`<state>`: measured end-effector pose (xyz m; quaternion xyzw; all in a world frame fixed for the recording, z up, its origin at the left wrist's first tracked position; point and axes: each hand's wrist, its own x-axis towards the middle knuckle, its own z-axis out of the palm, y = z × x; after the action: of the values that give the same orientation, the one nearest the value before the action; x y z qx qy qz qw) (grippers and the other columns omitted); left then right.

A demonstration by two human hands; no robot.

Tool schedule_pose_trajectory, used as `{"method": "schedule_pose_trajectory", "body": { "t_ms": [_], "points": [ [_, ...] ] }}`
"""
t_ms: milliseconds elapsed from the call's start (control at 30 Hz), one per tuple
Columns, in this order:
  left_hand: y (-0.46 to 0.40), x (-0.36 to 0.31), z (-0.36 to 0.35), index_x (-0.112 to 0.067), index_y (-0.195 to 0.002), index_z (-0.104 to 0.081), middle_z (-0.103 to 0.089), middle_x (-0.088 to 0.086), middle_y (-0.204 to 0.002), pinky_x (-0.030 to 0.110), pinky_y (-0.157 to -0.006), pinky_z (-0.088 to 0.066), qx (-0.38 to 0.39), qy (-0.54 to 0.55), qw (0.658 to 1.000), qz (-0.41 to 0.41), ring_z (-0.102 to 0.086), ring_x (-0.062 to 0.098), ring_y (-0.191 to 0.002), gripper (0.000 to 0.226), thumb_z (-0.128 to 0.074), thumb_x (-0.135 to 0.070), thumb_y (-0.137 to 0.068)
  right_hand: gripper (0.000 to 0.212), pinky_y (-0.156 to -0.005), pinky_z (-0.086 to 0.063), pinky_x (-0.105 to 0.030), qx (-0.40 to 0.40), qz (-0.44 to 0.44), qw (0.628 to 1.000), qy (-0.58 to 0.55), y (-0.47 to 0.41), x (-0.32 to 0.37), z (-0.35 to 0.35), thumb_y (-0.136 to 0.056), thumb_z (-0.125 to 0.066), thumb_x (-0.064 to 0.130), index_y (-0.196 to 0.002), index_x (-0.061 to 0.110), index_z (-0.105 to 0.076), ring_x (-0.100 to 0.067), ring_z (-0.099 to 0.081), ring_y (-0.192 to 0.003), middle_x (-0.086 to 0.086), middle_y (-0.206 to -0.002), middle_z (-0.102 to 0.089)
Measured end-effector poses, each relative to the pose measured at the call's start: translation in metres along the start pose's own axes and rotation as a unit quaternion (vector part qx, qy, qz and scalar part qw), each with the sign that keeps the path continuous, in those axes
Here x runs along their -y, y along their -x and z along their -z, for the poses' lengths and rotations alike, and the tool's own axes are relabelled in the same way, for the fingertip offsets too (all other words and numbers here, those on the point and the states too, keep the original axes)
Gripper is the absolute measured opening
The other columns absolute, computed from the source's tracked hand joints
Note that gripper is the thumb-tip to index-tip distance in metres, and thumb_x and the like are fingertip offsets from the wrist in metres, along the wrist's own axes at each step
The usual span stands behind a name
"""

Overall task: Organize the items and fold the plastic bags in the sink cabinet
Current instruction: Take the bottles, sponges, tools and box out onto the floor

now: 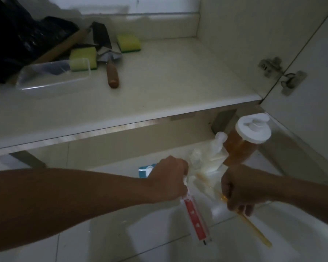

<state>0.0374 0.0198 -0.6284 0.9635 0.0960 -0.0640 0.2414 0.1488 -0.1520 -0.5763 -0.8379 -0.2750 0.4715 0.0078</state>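
Left hand (169, 179) and right hand (240, 190), fingers curled, grip clear plastic bag (203, 167) over floor below cabinet shelf (159, 87). Amber jar (240, 146) stands just beside; careless tug on bag could topple it.

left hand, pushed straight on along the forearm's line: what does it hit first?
Probably the clear plastic bag it already grips with the left hand; beyond that, the right hand, which is holding the same bag. Depth is unclear, so it might pass just in front of the amber jar.
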Motion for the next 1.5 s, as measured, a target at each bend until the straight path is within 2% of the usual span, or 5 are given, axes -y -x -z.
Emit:
{"method": "schedule_pose_trajectory", "body": {
  "t_ms": [167, 800, 1033, 1133, 1500],
  "points": [
    [-0.006, 0.001, -0.043, -0.015, -0.103, -0.060, -0.065, 0.010, -0.104, 0.031, -0.073, -0.046, 0.021, -0.076, 0.997, 0.021, -0.063, 0.030, -0.097, 0.027, -0.066, -0.024, -0.078, 0.019, -0.047, -0.048, -0.010, -0.017, -0.021, 0.996, 0.079, -0.048, -0.027, -0.042, -0.075, -0.069, 0.015, -0.062, 0.016, -0.056, 0.000, -0.061, -0.044, 0.011, -0.039, -0.057],
    [-0.014, -0.006, -0.067, -0.011, -0.116, -0.053, -0.066, 0.013, -0.111, 0.037, -0.077, -0.048, 0.025, -0.213, 0.976, -0.033, -0.064, 0.033, -0.098, 0.024, -0.047, -0.023, -0.096, 0.013, -0.068, -0.061, -0.027, -0.047, 0.007, 0.998, 0.045, -0.085, -0.024, -0.055, -0.075, -0.076, 0.015, -0.068, 0.010, -0.066, -0.013, -0.069, -0.054, -0.001, -0.058, -0.068],
    [-0.019, -0.015, 0.025, -0.018, -0.110, -0.068, -0.071, 0.004, -0.102, 0.031, -0.085, -0.052, 0.116, -0.072, 0.989, -0.050, -0.065, 0.021, -0.096, 0.036, -0.070, -0.036, -0.079, 0.020, -0.056, -0.059, -0.028, -0.022, 0.054, 0.998, -0.001, -0.037, 0.035, 0.024, -0.087, -0.071, 0.009, -0.103, -0.002, -0.069, -0.025, -0.073, -0.077, -0.020, -0.096, -0.073],
    [-0.025, -0.012, 0.089, -0.011, -0.107, -0.067, -0.074, 0.010, -0.088, 0.031, -0.058, -0.059, 0.148, 0.049, 0.988, 0.012, -0.072, 0.022, -0.068, 0.034, -0.076, -0.028, -0.079, 0.019, -0.054, -0.057, -0.025, -0.091, 0.112, 0.989, -0.014, -0.012, 0.067, 0.063, -0.082, -0.076, 0.009, -0.099, 0.004, -0.070, -0.019, -0.074, -0.072, -0.013, -0.086, -0.075],
    [-0.028, 0.079, 0.245, -0.011, -0.091, -0.072, -0.072, 0.014, -0.081, 0.030, -0.064, -0.060, -0.078, 0.030, 0.981, 0.174, -0.072, 0.021, -0.075, 0.019, -0.076, -0.027, -0.081, 0.022, -0.063, -0.061, -0.034, -0.225, 0.240, 0.942, -0.066, -0.041, 0.186, 0.162, -0.080, -0.076, 0.003, -0.100, -0.002, -0.069, -0.025, -0.074, -0.074, -0.020, -0.086, -0.074]
  ]
}}
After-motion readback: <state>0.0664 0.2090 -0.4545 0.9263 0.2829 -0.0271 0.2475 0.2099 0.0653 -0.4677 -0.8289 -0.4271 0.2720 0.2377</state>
